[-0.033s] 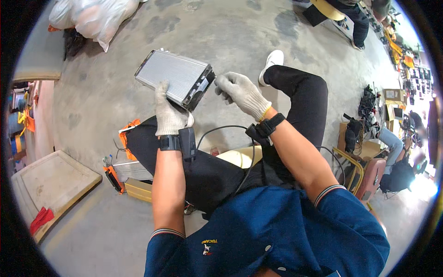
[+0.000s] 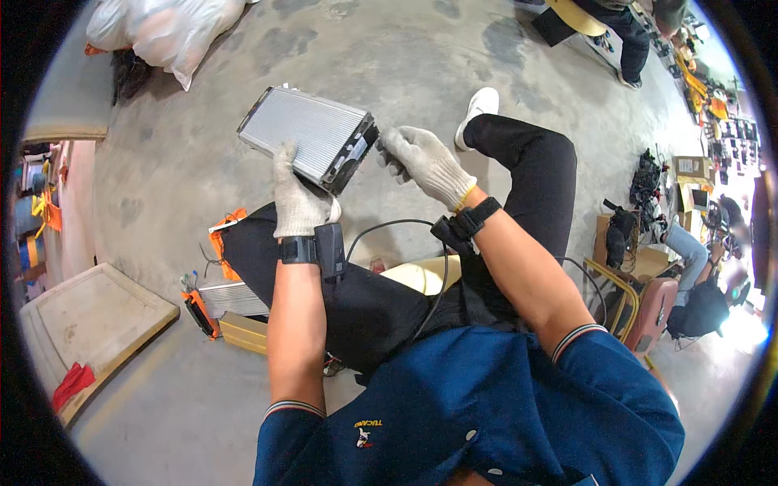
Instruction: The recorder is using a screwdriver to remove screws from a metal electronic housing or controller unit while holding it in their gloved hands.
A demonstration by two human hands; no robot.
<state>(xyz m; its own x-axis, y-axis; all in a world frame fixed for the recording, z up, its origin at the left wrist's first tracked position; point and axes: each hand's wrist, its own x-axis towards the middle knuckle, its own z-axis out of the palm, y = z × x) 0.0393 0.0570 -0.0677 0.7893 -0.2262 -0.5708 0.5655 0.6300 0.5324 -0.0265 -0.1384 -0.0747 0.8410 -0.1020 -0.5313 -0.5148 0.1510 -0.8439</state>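
Head view, left to right. What's at the far edge?

Pale panel (image 2: 105,312) is lying low, with a red cloth (image 2: 74,385) resting on its near edge. White plastic bags (image 2: 174,32) are sitting farther up.

Next?

Second ribbed unit (image 2: 231,300), orange-ended, is resting beside the left leg (image 2: 275,255).

Left hand (image 2: 298,198)?

Gloved, gripping the silver ribbed box (image 2: 312,130) along its near side. Thumb is lying on the ribbed face; the other fingers are mostly hiding below.

Where's the box?

Being held up in front of the knees, slightly tilted, ribbed face showing, black end facing right. Black cable (image 2: 397,223) is looping between the wrists.

Right hand (image 2: 423,162)?

Gloved, fingers curling, tips hovering just beside the black end. Can't tell if they're touching it or pinching something small.

Past that?

White shoe (image 2: 480,109) is standing on the floor (image 2: 421,49). Another person's dark-trousered leg (image 2: 634,53) is showing at upper right. Lower down, a reddish seat back (image 2: 652,316) is standing near cartons (image 2: 691,168).
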